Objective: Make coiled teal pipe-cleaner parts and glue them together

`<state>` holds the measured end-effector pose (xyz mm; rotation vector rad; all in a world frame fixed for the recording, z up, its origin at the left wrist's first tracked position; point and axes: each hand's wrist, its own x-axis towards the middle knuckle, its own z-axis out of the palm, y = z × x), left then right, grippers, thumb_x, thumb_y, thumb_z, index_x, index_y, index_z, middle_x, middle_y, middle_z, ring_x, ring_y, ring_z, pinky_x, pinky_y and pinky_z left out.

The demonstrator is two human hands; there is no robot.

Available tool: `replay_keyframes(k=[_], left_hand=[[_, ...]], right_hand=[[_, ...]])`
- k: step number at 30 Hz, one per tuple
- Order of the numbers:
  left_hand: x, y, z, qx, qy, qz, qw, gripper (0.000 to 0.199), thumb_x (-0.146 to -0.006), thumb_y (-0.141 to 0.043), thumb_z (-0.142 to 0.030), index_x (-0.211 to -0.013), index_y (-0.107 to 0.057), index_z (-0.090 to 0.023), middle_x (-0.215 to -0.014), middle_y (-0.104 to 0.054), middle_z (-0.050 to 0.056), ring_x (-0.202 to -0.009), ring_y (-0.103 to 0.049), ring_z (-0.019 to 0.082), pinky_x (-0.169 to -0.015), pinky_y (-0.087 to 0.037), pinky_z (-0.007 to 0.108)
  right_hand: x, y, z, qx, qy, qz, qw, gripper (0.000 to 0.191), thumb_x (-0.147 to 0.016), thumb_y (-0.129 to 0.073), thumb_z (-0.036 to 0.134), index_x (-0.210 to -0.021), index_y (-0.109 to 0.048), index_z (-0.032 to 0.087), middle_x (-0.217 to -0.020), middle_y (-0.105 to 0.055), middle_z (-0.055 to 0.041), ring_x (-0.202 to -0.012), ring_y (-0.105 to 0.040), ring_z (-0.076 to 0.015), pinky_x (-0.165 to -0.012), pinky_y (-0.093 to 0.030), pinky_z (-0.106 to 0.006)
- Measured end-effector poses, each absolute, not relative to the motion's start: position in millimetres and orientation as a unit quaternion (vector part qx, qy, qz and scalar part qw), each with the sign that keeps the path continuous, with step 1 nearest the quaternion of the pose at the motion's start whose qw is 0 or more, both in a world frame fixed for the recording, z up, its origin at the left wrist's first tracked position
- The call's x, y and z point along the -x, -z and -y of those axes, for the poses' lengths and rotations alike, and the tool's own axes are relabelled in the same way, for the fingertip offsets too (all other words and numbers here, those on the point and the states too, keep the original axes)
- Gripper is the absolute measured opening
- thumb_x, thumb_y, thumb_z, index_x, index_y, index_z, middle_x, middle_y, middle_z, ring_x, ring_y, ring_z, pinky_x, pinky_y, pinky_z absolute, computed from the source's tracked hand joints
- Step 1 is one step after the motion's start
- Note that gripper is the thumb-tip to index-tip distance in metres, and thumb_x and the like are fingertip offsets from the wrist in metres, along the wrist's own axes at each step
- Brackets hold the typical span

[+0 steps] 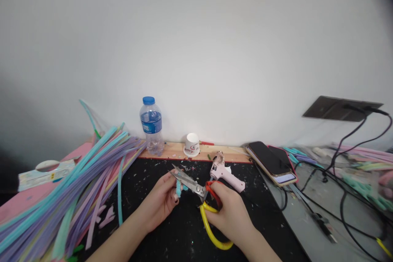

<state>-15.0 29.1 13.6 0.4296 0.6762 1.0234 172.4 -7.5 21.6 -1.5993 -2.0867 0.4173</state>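
My right hand (229,208) is closed around the handles of a pair of scissors (190,182), one handle red and the other yellow. Their blades are parted and point up and left, over the fingers of my left hand (164,196). Pinched in that left hand is a small turquoise fuzzy piece (178,188), which looks like bent pipe cleaner; the fingers hide part of it. Just beyond the scissors, a pale pink glue gun (227,177) lies on the black mat (172,237).
Long pastel pipe cleaners (92,188) pile up on the left. Along the wall stand a plastic bottle (150,127) and a paper cup (192,145). Phones (272,159) lie at right, near black cables (340,180) running from a wall socket (340,108).
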Motion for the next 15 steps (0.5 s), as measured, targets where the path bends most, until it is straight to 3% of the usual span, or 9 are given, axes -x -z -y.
replay_keyframes(k=[15], left_hand=[[15.3,-13.6,-28.2,-0.183,-0.473,-0.33,0.796,0.014,-0.071,-0.069,-0.021,-0.069,-0.058,-0.014,-0.051,-0.056,-0.004,-0.032,-0.045,0.002,-0.036,-0.044,0.01]], right_hand=[[-173.0,-22.0,7.8,0.59,-0.153,0.762,0.218,0.014,-0.067,-0.058,0.022,-0.077,-0.049,0.021,-0.077,-0.056,-0.0006,-0.065,-0.052,-0.0164,-0.059,-0.036,-0.023]])
